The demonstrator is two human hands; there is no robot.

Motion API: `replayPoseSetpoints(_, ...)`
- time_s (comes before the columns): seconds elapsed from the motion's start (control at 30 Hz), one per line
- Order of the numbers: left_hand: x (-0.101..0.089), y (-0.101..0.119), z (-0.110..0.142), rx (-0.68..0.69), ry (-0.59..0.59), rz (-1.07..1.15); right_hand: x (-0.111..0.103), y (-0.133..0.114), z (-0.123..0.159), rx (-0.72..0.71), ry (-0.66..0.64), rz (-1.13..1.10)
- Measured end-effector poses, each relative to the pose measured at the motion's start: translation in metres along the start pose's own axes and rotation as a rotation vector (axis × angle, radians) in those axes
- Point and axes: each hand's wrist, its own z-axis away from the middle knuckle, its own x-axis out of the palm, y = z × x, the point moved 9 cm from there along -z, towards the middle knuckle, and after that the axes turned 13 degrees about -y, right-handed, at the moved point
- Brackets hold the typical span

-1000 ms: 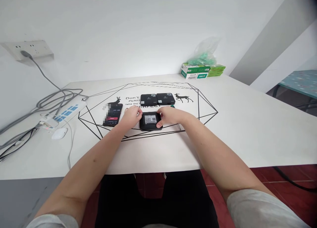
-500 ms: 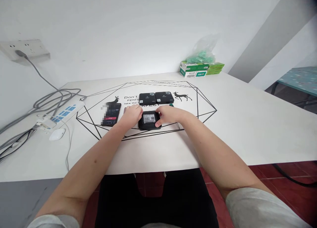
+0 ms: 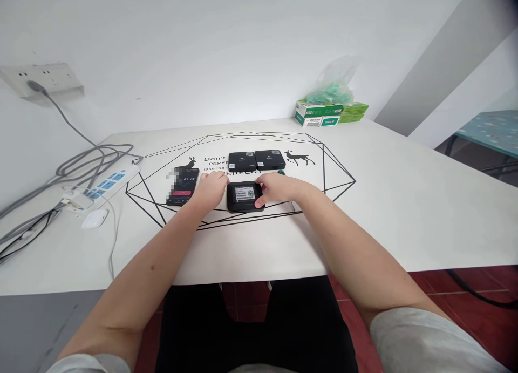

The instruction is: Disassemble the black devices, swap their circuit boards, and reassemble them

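A small black box with a white label point(image 3: 244, 196) lies on the white table point(image 3: 384, 200) in front of me. My left hand point(image 3: 211, 189) rests curled against its left edge. My right hand point(image 3: 277, 189) grips its right side, thumb on the top face. Just behind it, two more black boxes point(image 3: 242, 161) point(image 3: 270, 159) lie side by side. A phone with a running timer point(image 3: 183, 187) lies left of my left hand.
A power strip point(image 3: 103, 185) with grey cables and a white mouse point(image 3: 94, 218) sit at the left. A wall socket point(image 3: 42, 80) is above them. Green boxes and a plastic bag point(image 3: 331, 106) stand at the back right corner.
My left hand has slid a little left off the top of the labelled box to its edge. The phone timer reads later. The view shifted slightly.
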Motion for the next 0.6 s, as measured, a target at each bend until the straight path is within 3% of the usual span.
replayPoseSetpoints(0.2,0.011,-0.018,0.003,-0.075,-0.067,-0.021,0.0,0.0,0.0,-0.004,-0.002,-0.005)
replayPoseSetpoints(0.6,0.008,-0.009,-0.005,-0.047,-0.098,-0.116,0.001,0.001,-0.001,-0.007,-0.005,-0.017)
